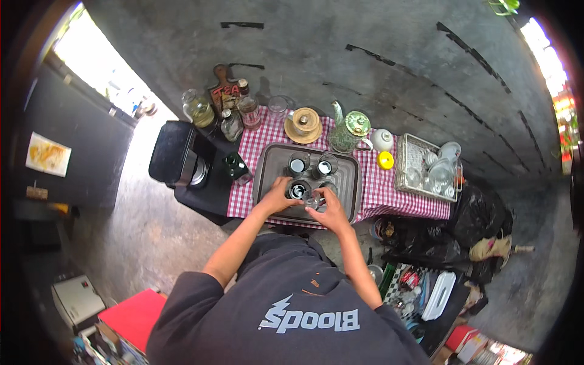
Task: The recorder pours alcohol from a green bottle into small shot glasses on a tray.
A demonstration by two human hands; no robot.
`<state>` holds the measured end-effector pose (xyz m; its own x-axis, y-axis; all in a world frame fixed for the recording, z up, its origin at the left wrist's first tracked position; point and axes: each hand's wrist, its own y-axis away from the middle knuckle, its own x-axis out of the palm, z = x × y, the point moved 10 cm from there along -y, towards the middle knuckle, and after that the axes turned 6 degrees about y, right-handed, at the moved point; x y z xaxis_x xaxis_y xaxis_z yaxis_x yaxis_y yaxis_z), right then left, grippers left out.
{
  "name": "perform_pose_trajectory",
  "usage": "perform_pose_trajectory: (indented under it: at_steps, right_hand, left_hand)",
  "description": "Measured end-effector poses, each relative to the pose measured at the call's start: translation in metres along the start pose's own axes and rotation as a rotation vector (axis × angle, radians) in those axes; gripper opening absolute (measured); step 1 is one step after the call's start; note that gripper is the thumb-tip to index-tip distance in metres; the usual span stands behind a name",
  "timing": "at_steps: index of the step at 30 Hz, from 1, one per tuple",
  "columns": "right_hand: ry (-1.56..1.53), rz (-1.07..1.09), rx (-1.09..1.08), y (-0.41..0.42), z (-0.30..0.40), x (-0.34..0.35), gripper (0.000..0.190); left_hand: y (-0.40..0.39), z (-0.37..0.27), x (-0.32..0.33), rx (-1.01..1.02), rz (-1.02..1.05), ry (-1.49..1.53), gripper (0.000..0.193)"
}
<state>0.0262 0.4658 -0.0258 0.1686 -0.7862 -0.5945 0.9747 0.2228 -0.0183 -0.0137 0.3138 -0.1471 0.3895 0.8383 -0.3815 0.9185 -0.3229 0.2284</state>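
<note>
Over the front of a brown serving tray, my left hand has its fingers around a dark-looking glass. Between the thumb and fingers of my right hand is a small clear glass, tilted so that its round mouth shows. It overlaps the rim of the glass at my left hand. Farther back on the tray stand two glasses with pale discs showing inside, one at left and one at right. Another glass is partly hidden behind my right fingers.
A red-and-white checkered cloth lies under the tray. Behind it are a lidded cup on a saucer and a green teapot. A basket of glassware stands right; a black machine and several bottles stand left.
</note>
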Motion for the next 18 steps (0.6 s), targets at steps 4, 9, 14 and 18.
perform_pose_trajectory:
  at_steps: [4,9,14,18]
  right_hand:
    - [-0.109,-0.053,-0.02,0.026,-0.009,0.003,0.047]
    - [-0.522,-0.064,0.092,0.058,-0.029,0.026,0.048]
    - [-0.72,0.062,0.103,0.06,-0.017,0.051,0.046]
    - [-0.7,0.15,0.047,0.052,-0.007,0.07,0.045]
  left_hand:
    - [0.046,-0.028,-0.026,-0.011,-0.071,-0.121,0.08]
    - [0.1,-0.078,-0.006,0.03,0.171,0.078,0.069]
    - [0.131,-0.107,-0.007,0.01,0.08,0.047,0.06]
    - [0.14,-0.111,-0.019,0.048,-0.039,-0.051,0.055]
